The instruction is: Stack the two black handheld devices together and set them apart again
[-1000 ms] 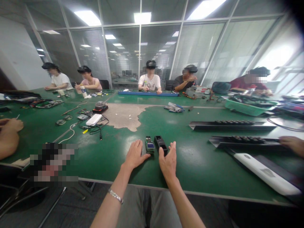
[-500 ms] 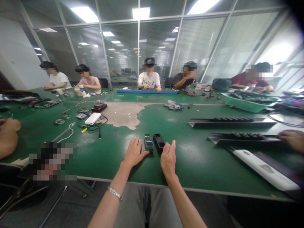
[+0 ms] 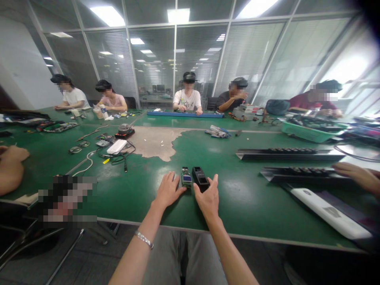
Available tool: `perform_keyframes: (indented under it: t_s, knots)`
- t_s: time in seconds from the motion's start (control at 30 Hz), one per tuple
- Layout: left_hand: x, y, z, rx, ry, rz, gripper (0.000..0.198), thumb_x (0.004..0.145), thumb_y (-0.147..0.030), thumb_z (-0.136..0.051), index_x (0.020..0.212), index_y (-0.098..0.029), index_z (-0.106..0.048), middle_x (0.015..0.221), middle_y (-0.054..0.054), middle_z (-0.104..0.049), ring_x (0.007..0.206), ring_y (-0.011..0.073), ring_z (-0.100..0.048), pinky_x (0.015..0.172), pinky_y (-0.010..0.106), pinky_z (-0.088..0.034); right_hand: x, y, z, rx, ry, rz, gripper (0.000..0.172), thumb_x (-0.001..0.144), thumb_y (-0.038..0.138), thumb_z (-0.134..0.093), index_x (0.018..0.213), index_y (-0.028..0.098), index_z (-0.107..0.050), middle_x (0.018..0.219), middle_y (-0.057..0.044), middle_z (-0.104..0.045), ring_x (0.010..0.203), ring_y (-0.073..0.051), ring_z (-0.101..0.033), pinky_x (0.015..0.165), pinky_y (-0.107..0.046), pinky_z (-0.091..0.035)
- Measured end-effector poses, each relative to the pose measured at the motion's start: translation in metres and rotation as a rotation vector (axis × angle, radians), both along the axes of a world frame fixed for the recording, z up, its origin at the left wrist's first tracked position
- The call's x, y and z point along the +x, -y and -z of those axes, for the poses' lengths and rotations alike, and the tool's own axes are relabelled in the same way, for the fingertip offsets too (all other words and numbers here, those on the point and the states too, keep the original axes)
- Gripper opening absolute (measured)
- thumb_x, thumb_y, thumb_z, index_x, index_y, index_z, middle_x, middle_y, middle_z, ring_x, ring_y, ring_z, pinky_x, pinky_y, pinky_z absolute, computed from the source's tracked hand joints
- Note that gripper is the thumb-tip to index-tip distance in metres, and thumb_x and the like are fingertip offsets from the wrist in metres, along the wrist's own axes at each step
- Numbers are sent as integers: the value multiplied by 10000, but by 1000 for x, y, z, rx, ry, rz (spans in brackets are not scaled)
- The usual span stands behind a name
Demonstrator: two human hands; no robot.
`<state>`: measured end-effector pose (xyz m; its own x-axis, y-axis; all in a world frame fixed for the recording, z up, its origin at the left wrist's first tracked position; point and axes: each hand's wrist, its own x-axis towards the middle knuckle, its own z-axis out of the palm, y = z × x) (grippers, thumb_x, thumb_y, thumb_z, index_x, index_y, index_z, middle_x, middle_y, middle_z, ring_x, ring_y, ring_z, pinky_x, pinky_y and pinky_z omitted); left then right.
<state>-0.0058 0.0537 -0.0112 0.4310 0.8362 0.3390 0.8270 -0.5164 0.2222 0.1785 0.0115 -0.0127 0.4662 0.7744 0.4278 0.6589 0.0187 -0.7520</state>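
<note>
My left hand (image 3: 168, 190) lies flat on the green table (image 3: 243, 198) with its fingers spread, thumb tip touching a small circuit board with a blue screen (image 3: 186, 177). Just right of the board lies a black casing (image 3: 199, 175), turned slightly askew. My right hand (image 3: 208, 199) has its thumb and fingers closed round the casing's near end.
A co-worker's hand (image 3: 356, 177) rests on long black trays (image 3: 291, 154) at the right, beside a long white device (image 3: 329, 214). Another person's hand (image 3: 11, 166) is at the left. A white box with cables (image 3: 116, 147) lies left of centre. Several people sit across.
My right hand turned inward from edge-on beside the black casing and closed on its near end, and the casing has rotated a little. My left hand stayed flat by the board.
</note>
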Motion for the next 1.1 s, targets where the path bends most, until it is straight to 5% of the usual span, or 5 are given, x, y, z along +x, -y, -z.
perform_keyframes:
  t_s: [0.2, 0.67, 1.1]
  knots:
    - [-2, 0, 2, 0, 26, 16, 617, 988, -639, -463, 1411, -196, -542, 1537, 187, -446, 1444, 365, -391, 1189, 541, -298, 2, -3, -2, -18, -34, -14, 926, 880, 491, -539, 1590, 43, -149, 1289, -209, -657, 1159, -350, -631, 994, -481, -476]
    - [-2, 3, -2, -24, 55, 18, 537, 975, -551, -561, 1429, -267, -527, 1541, 139, -445, 1453, 346, -376, 1182, 549, -309, -27, -3, -45, 83, -35, -53, 928, 906, 529, -541, 1607, 96, -115, 1224, -158, -704, 1095, -315, -667, 938, -444, -496]
    - [-2, 4, -1, -10, 48, 20, 519, 973, -450, -585, 1451, -266, -499, 1521, 140, -463, 1441, 345, -396, 1187, 545, -314, -53, -8, -47, 23, 140, -16, 878, 940, 499, -478, 1604, 68, -99, 1252, -213, -672, 1066, -349, -657, 867, -450, -508]
